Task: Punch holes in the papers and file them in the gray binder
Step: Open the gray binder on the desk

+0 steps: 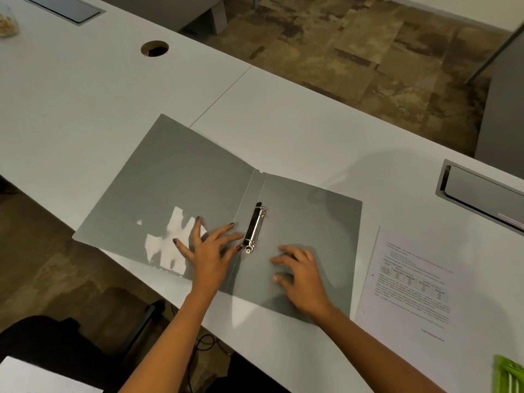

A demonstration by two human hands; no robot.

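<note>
The gray binder lies open and flat on the white desk, its left cover overhanging the near edge. Its black and silver ring mechanism sits just right of the spine. My left hand rests flat with fingers spread on the left cover, fingertips beside the rings. My right hand rests on the right cover, fingers loosely curled, holding nothing. A printed paper with punched holes along its left edge lies on the desk to the right of the binder.
The white desk has a round cable hole at the back left and a gray cable box at the right. A green object shows at the bottom right corner. Another white sheet is at the bottom left.
</note>
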